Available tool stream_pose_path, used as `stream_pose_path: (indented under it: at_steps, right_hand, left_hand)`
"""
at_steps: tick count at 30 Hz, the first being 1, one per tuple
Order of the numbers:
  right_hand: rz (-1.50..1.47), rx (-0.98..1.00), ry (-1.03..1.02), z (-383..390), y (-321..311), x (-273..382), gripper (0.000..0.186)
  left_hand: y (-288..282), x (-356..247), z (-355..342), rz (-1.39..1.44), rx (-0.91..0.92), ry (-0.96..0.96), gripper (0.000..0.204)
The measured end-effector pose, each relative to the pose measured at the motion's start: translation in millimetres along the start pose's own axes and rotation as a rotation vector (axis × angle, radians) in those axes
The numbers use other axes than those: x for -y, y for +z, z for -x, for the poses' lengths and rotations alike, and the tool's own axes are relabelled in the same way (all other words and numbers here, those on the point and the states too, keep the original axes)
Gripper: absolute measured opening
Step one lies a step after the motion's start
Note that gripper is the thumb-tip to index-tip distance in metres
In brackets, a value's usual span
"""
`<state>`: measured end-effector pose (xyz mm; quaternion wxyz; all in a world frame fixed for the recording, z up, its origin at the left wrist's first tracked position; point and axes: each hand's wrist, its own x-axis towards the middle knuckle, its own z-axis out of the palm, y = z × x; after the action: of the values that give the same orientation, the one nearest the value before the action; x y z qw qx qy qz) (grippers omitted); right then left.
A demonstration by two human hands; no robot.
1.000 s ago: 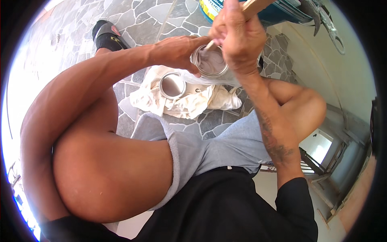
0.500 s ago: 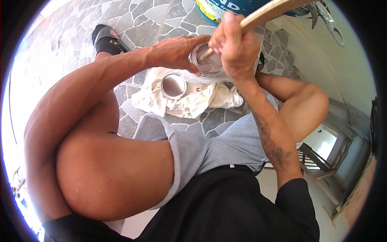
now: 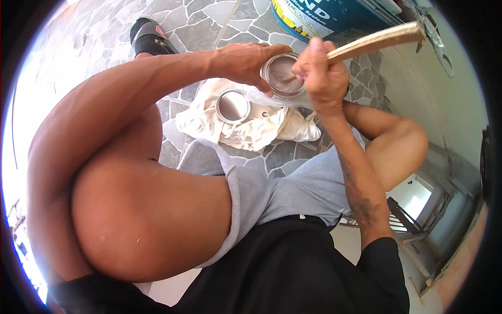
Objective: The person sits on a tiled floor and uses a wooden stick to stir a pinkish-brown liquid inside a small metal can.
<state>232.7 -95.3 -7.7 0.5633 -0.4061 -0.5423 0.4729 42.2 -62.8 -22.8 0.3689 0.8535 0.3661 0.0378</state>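
Here, between my hands, far in the scene, sits the open can (image 3: 287, 96) of greyish paste; my left hand (image 3: 243, 63) clasps its left side. My right hand (image 3: 325, 83) is clenched round the wooden stick (image 3: 379, 44), slanting from paste to far right. Nearer, leftward, a metal lid (image 3: 232, 107) lies on white cloth (image 3: 248, 137).

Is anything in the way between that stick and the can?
Nothing visible is. The right hand holds the stick, whose lower end is inside the open can. The left hand grips the can's side, clear of the opening.
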Motion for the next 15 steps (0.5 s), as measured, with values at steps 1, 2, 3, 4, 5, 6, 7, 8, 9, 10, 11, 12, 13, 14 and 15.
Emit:
stream_pose_path:
  at_steps: [1,2,3,4,5,6,7,8,9,10,11,12,13,14,15]
  right_hand:
    - [0.013,-0.027,0.081,0,-1,6,0.031]
    - [0.014,-0.025,0.127,-9,-5,15,0.031]
    - [0.012,-0.017,0.137,-17,0,27,0.031]
    - [-0.070,0.028,0.035,-24,4,38,0.036]
    - [-0.153,0.073,-0.066,-28,6,43,0.043]
    - [-0.158,0.122,-0.100,-29,8,42,0.041]
    - [-0.166,0.123,-0.100,-26,12,35,0.041]
    - [-0.166,0.063,-0.123,-20,11,20,0.034]
    - [-0.166,0.001,-0.148,-13,9,6,0.028]
    - [-0.209,0.013,-0.170,-7,10,-6,0.025]
    - [-0.214,0.014,-0.173,2,10,-13,0.025]
    - [-0.152,0.027,-0.120,11,7,-19,0.027]
    - [-0.091,0.042,-0.064,16,11,-12,0.029]
    - [-0.006,0.028,0.050,16,8,-1,0.034]
    - [-0.007,0.022,0.053,6,5,11,0.034]
  left_hand:
    - [1,3,0,0.005,-0.005,-0.010,0.097]
    - [2,7,0,-0.001,-0.023,0.027,0.099]
    - [5,9,0,-0.005,-0.036,0.064,0.100]
    - [5,10,-3,-0.018,-0.038,0.067,0.100]
    - [7,10,-4,-0.012,-0.040,0.068,0.100]
    - [7,13,-1,-0.027,-0.046,0.066,0.100]
    - [8,16,1,-0.043,-0.051,0.065,0.100]
    - [6,9,-4,-0.036,-0.051,0.082,0.100]
    - [5,3,-9,-0.020,-0.005,0.060,0.100]
    - [1,-1,-9,-0.016,0.044,0.021,0.100]
    - [3,3,-7,-0.021,0.043,0.017,0.100]
    - [6,7,-6,-0.029,0.006,0.039,0.100]
    - [7,8,-4,-0.036,-0.031,0.059,0.100]
    - [6,11,-2,-0.039,-0.030,0.056,0.100]
    - [4,10,-1,-0.008,-0.020,0.061,0.099]
